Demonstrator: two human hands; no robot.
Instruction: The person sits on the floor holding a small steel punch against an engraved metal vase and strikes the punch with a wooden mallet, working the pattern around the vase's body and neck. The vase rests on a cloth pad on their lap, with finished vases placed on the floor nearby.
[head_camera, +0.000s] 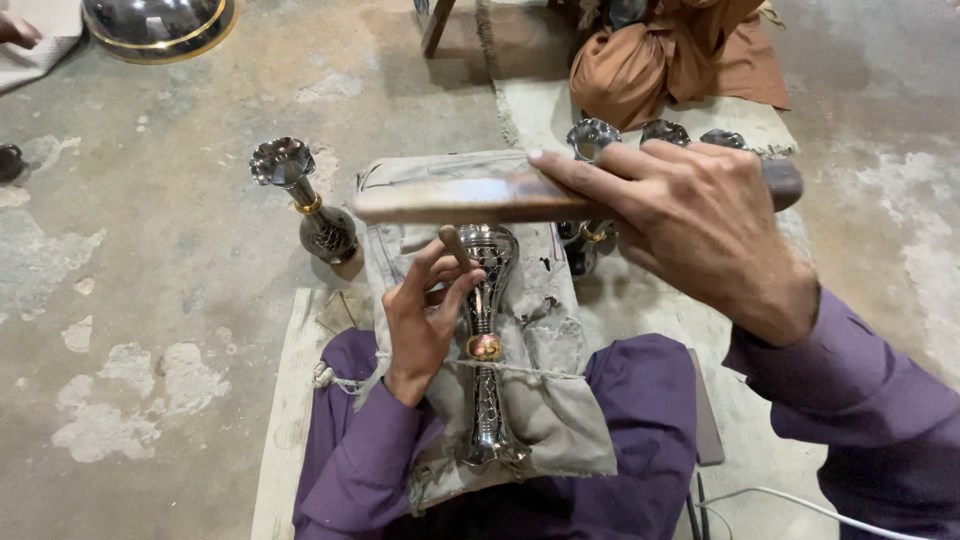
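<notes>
On the concrete floor (150, 300) at left stands a fluted metal vase (305, 200). Next we see the left hand (425, 320), fingers curled, pinching a small punch (455, 245) against the engraved metal vase (487, 340) lying on a worn cloth (560, 390) over the lap. The right hand (690, 215) is clenched around a wooden mallet (470, 197), held level just above the punch
</notes>
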